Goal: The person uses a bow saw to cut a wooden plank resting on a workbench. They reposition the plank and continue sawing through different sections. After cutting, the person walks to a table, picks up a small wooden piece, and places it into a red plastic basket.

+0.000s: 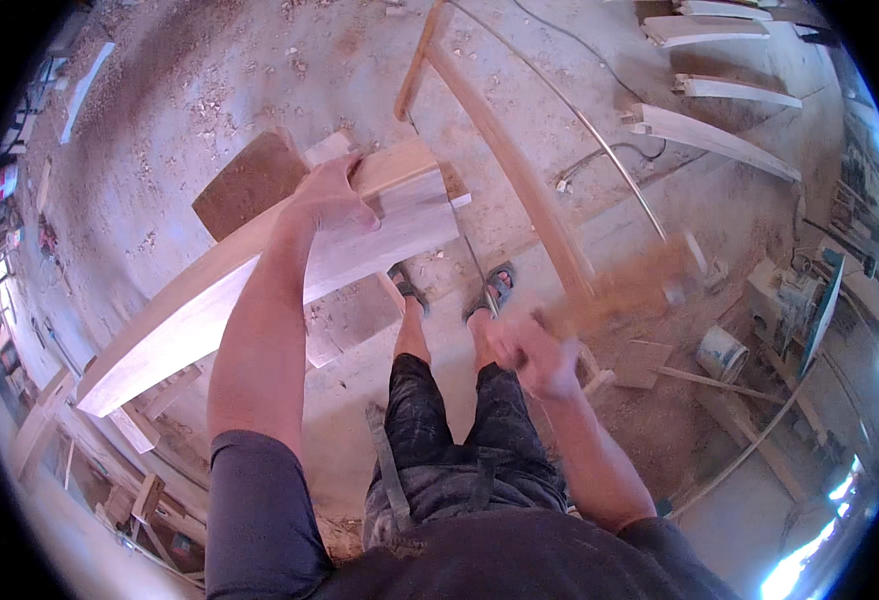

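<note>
A thick, curved wooden beam (199,300) slants from the lower left up to the middle. My left hand (331,197) is closed over it near its far right end, with the thumb down on the pale face. In my right hand (534,352), blurred by motion, is a wooden bow saw (504,160), held at its smeared near end piece. The saw's wooden stretcher and metal tension rod (599,140) reach away from me. Its thin blade (473,258) runs past the beam's right end; whether it touches the wood I cannot tell.
A brown wooden block (249,185) stands behind the beam. Several curved pale timbers (714,138) lie on the floor at the far right, near a cable (614,150). At the right are a white bucket (721,352) and a machine (784,300). Wood chips litter the floor.
</note>
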Motion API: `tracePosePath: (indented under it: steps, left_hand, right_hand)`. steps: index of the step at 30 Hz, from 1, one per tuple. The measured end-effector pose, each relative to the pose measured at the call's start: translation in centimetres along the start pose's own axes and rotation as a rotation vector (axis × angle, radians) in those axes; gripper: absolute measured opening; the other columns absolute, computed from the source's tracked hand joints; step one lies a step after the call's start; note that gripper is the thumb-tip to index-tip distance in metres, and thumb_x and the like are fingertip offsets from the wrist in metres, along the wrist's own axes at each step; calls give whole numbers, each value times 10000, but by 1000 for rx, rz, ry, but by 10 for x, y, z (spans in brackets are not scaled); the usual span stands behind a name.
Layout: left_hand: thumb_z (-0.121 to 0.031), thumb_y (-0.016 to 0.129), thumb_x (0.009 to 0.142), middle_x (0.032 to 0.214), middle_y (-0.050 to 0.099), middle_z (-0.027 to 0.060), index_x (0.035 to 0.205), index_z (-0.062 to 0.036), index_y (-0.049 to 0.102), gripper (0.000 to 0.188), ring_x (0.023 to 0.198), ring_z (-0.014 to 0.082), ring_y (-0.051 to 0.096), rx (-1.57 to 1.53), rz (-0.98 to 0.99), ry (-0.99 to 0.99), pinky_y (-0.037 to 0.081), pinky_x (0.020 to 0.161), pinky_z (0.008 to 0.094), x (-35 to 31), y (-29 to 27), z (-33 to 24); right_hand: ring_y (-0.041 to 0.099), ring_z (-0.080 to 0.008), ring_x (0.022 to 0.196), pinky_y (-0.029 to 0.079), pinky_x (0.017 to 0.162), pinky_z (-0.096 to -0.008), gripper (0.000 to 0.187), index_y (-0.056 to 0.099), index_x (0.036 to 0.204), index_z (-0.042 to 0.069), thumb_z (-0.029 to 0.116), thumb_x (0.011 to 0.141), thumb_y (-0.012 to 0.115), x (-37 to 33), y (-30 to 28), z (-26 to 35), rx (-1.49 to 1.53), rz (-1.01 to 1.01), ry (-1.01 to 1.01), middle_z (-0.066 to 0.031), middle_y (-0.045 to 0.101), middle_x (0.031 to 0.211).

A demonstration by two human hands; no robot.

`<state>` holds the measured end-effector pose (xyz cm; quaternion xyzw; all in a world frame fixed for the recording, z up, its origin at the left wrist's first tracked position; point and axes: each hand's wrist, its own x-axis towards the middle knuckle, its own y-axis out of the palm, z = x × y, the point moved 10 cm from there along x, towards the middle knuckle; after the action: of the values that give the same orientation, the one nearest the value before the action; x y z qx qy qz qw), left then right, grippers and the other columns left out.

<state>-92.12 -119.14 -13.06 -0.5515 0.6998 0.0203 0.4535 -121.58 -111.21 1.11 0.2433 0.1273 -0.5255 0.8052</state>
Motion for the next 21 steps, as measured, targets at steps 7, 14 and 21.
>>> tracePosePath:
  steps: [7,14,21]
  left_hand:
    - [-330,833,585,1384,581,211,1464,31,432,1032,1276,299,569,73,121,-15,422,1084,359,23,-10,19]
    - [-423,654,861,1126,673,166,1217,-40,618,524,1028,363,627,479,-579,236,464,938,473,-14,-29,-4]
    - [-360,642,853,939,681,122,993,-64,665,329,915,318,628,376,-630,249,457,838,449,-9,-32,2]
  right_hand:
    - [409,-101,537,348,523,-269,258,449,740,106,76,945,604,76,15,-12,366,-115,88,5,433,593]
    - [415,-119,539,380,561,-313,238,442,766,121,95,932,611,97,19,-9,392,-244,211,1,428,593]
    - [426,-137,534,402,570,-323,239,418,761,120,53,961,531,75,29,13,404,-225,301,-12,440,602]
